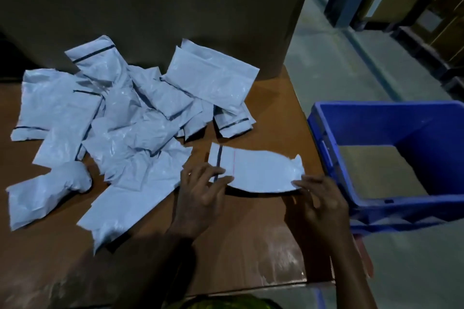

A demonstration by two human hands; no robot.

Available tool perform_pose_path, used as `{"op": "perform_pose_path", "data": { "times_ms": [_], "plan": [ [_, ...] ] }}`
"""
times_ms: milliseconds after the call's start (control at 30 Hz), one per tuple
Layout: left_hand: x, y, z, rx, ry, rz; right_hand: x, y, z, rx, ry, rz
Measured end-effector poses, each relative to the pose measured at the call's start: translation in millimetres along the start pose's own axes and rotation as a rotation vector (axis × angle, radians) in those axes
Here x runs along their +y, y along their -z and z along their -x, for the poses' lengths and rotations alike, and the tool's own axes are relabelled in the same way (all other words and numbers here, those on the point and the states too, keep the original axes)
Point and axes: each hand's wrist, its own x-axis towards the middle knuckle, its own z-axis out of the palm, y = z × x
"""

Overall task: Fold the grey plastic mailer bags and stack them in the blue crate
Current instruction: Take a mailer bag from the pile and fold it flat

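Grey plastic mailer bag [261, 170], flat with a dark strip and a thin red line near its left end, is held just above the brown wooden surface [251, 246] near its right edge, bowed, with a shadow under it. Left hand [200, 190] grips the bag's left end, fingers laid over the strip; right hand [319, 198] pinches the crumpled right end. Blue plastic crate [324, 148] sits just beside the bag, off the surface's right edge, not touching it. Loose pile of crumpled grey mailer bags [125, 120] covers the left and middle of the surface, overlapping. Big dark box [150, 7] stands behind the pile. Grey-green floor [339, 70] shows to the right.
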Motion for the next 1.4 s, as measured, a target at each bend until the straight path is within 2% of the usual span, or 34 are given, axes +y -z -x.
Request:
{"op": "perform_pose_path", "data": {
  "times_ms": [67,133,267,367,467,567,667,900,1167,1400],
  "plan": [
    [9,-2,28,-0.146,0.113,0.101,8,2,21,-0.225,-0.092,0.097],
    [17,-1,45,-0.220,0.230,0.172,6,7,29,-0.313,-0.076,0.228],
    [34,-5,36,-0.227,0.304,0.193,-14,14,16,-0.236,-0.049,0.187],
    [45,-24,15,-0.307,0.336,0.165,-23,-8,-2,-0.208,0.013,0.176],
    [43,-48,2,-0.453,0.246,0.089,-28,-41,-12,-0.292,0.010,0.246],
    [32,-64,10,-0.566,0.257,0.006,-23,-63,-11,-0.387,-0.032,0.312],
    [22,-69,23,-0.572,0.275,-0.072,-16,-73,-3,-0.458,-0.074,0.367],
    [20,-68,30,-0.535,0.277,-0.093,-13,-80,6,-0.451,-0.103,0.365],
    [15,-72,10,-0.645,0.300,-0.150,-12,-84,-15,-0.528,-0.147,0.373],
    [23,-69,32,-0.383,0.133,-0.268,-10,-81,7,-0.481,-0.126,0.382]
  ]
}}
